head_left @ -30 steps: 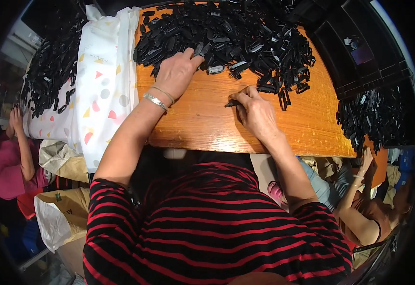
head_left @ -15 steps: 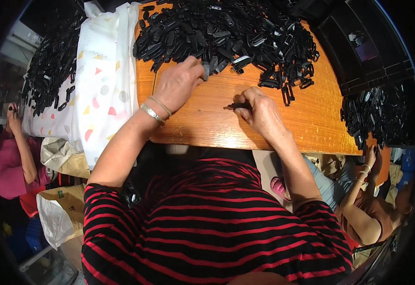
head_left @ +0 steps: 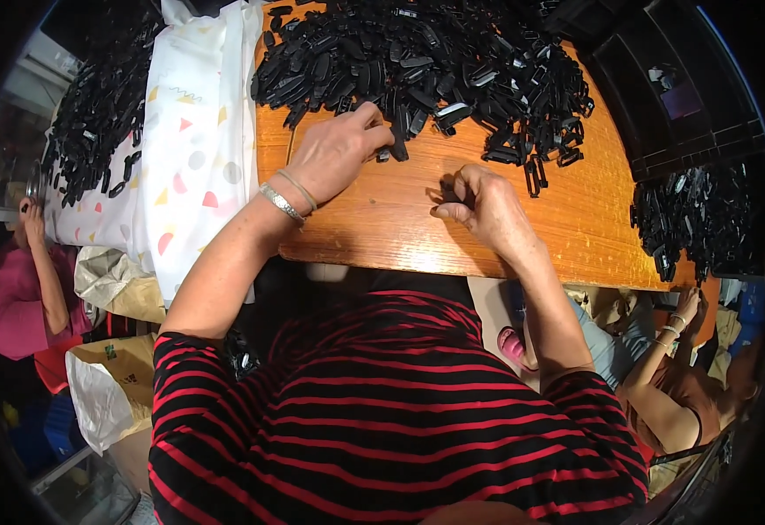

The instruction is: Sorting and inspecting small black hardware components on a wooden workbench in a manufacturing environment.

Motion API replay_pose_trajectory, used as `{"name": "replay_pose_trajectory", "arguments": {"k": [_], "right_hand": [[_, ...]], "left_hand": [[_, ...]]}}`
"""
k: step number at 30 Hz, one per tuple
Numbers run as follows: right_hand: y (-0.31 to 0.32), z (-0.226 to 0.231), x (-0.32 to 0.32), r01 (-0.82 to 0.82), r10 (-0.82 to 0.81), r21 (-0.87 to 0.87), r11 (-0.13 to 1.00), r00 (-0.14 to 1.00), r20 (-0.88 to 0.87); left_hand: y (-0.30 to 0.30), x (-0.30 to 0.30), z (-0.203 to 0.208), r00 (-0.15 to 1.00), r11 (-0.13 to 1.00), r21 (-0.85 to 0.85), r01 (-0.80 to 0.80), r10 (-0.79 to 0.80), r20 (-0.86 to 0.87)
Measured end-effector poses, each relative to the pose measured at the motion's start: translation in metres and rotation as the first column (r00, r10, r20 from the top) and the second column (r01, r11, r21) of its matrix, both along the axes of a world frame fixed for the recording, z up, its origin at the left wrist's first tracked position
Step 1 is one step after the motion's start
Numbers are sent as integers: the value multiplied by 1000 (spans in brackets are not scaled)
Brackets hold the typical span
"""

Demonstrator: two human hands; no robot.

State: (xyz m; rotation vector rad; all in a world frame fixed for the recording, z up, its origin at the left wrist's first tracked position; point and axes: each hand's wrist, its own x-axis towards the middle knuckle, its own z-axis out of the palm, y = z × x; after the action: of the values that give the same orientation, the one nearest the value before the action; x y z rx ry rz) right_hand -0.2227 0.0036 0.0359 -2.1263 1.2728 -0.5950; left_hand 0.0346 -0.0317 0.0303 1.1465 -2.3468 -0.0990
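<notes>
- Black plastic-looking pieces make one big heap (head_left: 417,61) just beyond the left fingertips, seemingly kept there for easy reach; they're too many to count.
- The left hand (head_left: 343,149) leans over the heap's near edge, fingers curled. One piece (head_left: 383,156) shows by its fingertips; from where I stand, I cannot tell whether they grip it.
- The right hand (head_left: 492,206), the second of the two, pinches one small dark item (head_left: 448,191) between thumb and fingers, probably so it can be turned freely. Both hands are over one wooden table (head_left: 382,232).
- One silver bracelet (head_left: 282,203) and one tan band (head_left: 298,185) sit behind the left fingers, at the wrist.
- One patterned cloth (head_left: 199,157) drapes to the left of those fingers, perhaps protecting the surface.
- Two more piles make three in all: the left pile (head_left: 94,114) past the cloth, the right pile (head_left: 702,214) well beyond the right fingers. Each seems set near its own worker; I count two others, a left co-worker (head_left: 19,306) and a right co-worker (head_left: 671,398).
</notes>
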Motion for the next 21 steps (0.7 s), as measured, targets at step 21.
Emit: {"name": "replay_pose_trajectory", "arguments": {"k": [21], "right_hand": [[6,4,47,153,-158,51,987,856,493]], "left_hand": [[41,-10,-7,370,595,681,427,572,-732]]}}
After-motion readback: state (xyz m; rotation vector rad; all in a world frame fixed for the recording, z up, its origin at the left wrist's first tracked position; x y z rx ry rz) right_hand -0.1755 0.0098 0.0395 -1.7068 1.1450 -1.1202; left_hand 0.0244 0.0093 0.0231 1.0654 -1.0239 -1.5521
